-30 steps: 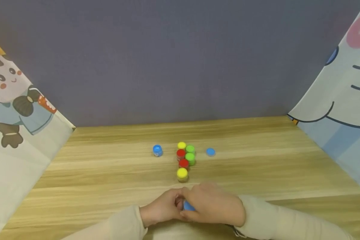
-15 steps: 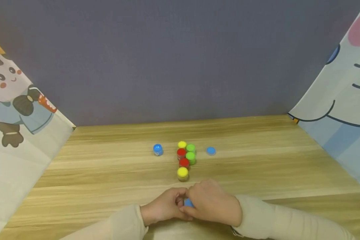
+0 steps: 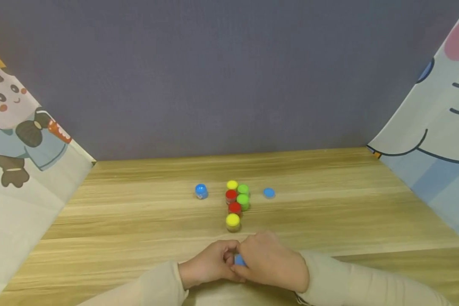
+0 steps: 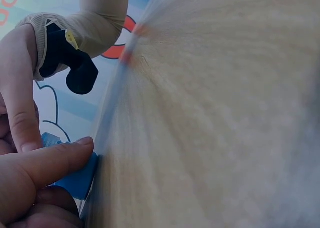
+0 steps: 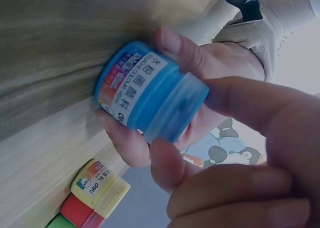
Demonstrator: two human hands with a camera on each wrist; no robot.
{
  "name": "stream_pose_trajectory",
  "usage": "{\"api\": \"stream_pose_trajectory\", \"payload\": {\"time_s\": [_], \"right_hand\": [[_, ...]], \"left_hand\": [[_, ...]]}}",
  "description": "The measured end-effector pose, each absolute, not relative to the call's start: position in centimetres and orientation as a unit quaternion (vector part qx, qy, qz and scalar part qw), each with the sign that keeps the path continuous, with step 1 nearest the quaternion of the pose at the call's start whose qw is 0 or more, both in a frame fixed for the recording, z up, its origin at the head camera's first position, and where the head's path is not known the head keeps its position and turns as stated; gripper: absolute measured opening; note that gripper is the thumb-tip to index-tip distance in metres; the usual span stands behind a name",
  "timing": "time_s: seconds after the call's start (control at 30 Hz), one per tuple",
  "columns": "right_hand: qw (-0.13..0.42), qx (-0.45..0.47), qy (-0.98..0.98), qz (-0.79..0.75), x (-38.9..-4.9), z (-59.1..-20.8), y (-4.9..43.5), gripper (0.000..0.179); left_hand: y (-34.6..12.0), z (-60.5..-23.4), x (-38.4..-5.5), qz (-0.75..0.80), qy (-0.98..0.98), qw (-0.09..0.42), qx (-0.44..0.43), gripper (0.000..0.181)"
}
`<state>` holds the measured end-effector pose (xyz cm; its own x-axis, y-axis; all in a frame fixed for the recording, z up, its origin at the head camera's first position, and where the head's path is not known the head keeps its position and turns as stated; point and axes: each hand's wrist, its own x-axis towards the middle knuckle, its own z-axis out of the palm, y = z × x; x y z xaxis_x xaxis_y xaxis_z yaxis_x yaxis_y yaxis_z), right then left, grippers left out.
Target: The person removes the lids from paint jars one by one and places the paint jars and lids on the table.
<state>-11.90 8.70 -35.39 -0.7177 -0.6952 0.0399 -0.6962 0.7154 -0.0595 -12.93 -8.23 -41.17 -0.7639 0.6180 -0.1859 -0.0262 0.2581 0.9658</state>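
In the right wrist view a blue paint jar [image 5: 137,90] with a printed label lies tilted close to the wooden table. My left hand [image 3: 212,263] grips its body between thumb and fingers. On the jar's top sits a translucent blue lid [image 5: 180,107], which my right hand [image 3: 273,261] pinches between thumb and forefinger. The head view shows just a small blue patch between the two hands; the rest of the jar is hidden by the fingers. Part of the blue body also shows beneath my left thumb [image 4: 75,155] in the left wrist view.
Ahead of the hands stand several capped paint jars: yellow [image 3: 233,222], red [image 3: 235,208] and green [image 3: 242,202] ones, close together. Left of them is another blue jar [image 3: 201,191], seemingly uncapped. A loose blue lid [image 3: 269,193] lies to their right. A grey panel [image 3: 229,85] rises behind the table.
My right hand has shifted and turned slightly at the lid. The left hand keeps its grip on the blue paint jar, nearly still. The other jars have not moved.
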Motion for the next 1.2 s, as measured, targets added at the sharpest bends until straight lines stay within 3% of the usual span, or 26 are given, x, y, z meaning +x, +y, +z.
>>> {"api": "stream_pose_trajectory", "payload": {"time_s": [0.2, 0.5, 0.7, 0.87, 1.2], "right_hand": [[-0.028, 0.382, -0.922, 0.056, -12.0, -34.9, 9.0, 0.024], [-0.061, 0.389, -0.917, 0.057, -11.8, -34.0, 9.1, 0.032], [-0.075, 0.396, -0.911, 0.083, -11.8, -33.6, 9.5, 0.026], [-0.099, 0.382, -0.912, 0.108, -12.2, -33.5, 10.3, 0.021], [-0.124, 0.311, -0.930, 0.152, -15.9, -33.7, 12.4, 0.022]], "left_hand": [[-8.2, -41.0, -12.8, 0.573, 0.746, 0.278, 0.193, 0.038], [-8.4, -40.6, -12.8, 0.571, 0.740, 0.288, 0.209, 0.048], [-8.5, -40.8, -12.7, 0.583, 0.727, 0.292, 0.215, 0.045], [-8.4, -41.1, -12.6, 0.589, 0.722, 0.300, 0.206, 0.032], [-9.7, -39.1, -13.2, 0.566, 0.741, 0.303, 0.197, 0.030]]}}
